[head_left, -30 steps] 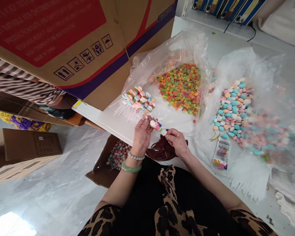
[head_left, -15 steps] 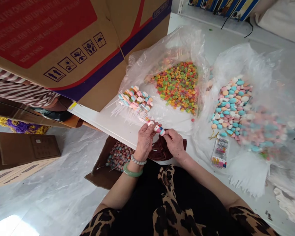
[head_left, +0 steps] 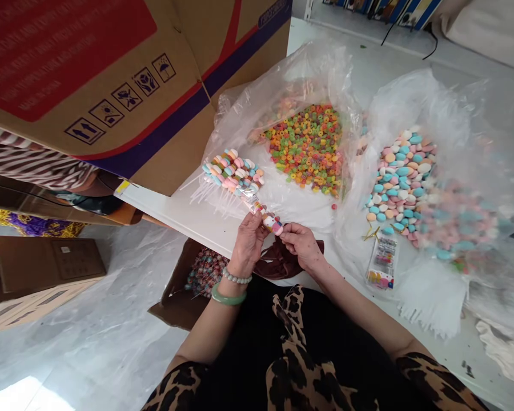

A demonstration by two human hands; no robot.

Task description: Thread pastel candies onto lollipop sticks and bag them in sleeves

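White table ahead, my right grip has drawn nearer my left grip, both pinching the slim, multicoloured, plastic-wrapped candy stick between them, likely steadying its end.

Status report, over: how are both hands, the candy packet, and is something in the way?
Left hand pinching candy packet. Right hand at its lower end, grip unclear. Brown cloth close below hands; nothing visibly blocking.

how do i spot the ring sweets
Find the big cardboard box; just right of it, a clear plastic bag lies on the white table. In it are the ring sweets, small orange, green and yellow, unlike the smooth pastel sweets farther right.
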